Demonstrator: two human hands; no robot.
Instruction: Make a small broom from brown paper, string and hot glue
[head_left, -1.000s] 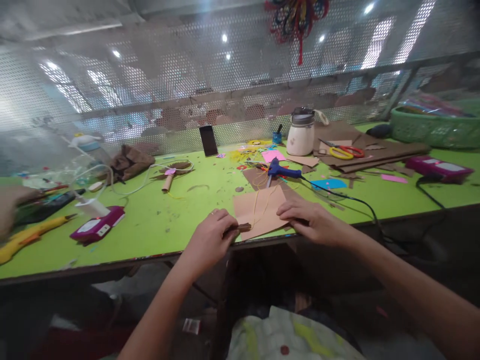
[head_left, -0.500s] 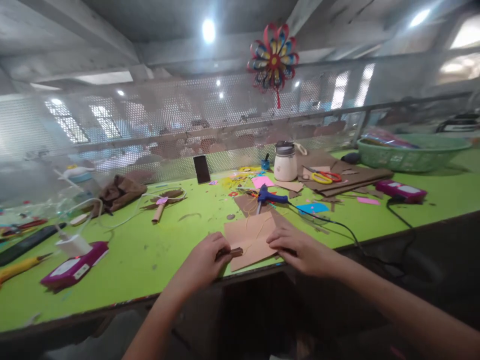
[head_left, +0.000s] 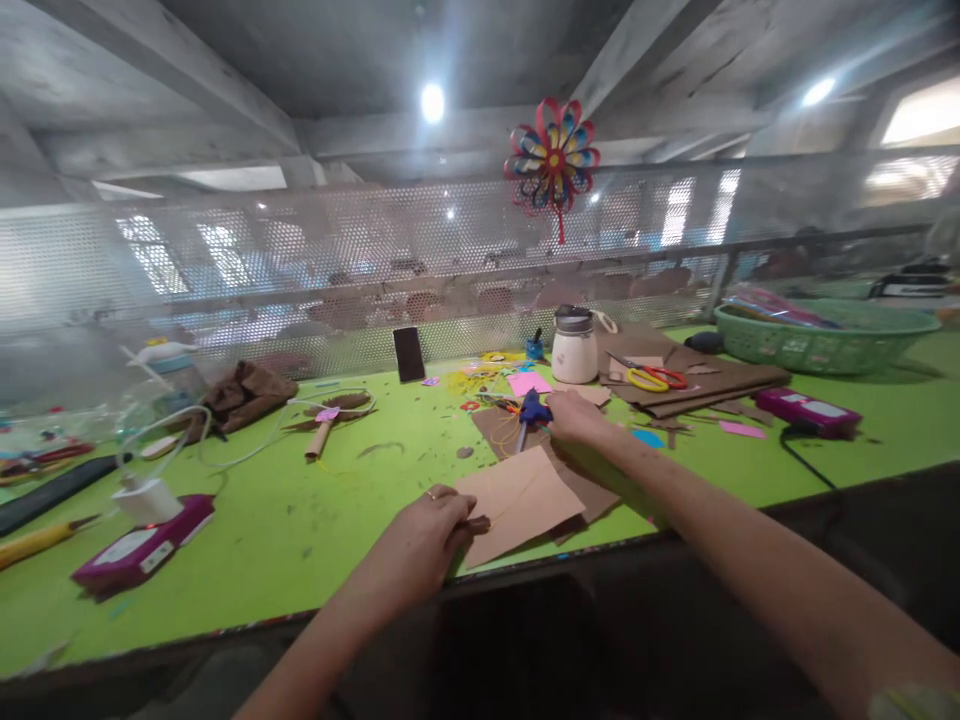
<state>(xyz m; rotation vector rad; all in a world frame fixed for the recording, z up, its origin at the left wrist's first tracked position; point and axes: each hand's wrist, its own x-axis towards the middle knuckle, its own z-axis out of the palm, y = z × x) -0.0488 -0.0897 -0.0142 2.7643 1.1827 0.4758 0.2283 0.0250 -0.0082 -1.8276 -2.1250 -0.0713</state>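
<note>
Near edge of green bench (head_left: 300, 520): left hand (head_left: 424, 545) pinched a small brown piece (head_left: 477, 523) at the tan card sheet (head_left: 521, 500) | beyond: right hand (head_left: 574, 418) reached the blue glue gun (head_left: 534, 410), grip closing on it, not yet lifted | gluing step judged next, calling for a firm grasp.

A green basket (head_left: 817, 345) sits at the far right of my green bench (head_left: 315, 520), with a magenta box (head_left: 806, 410) in front of it. Yellow-and-red scissors (head_left: 654, 378) lie on stacked brown cardboard (head_left: 720, 380) beside a white jar (head_left: 574, 346). A dark phone (head_left: 409, 354) leans against the mesh screen (head_left: 300, 290). Overhead hangs a paper pinwheel (head_left: 553, 160). At my left lie another magenta box (head_left: 142, 550) and a white charger (head_left: 147, 497).
</note>
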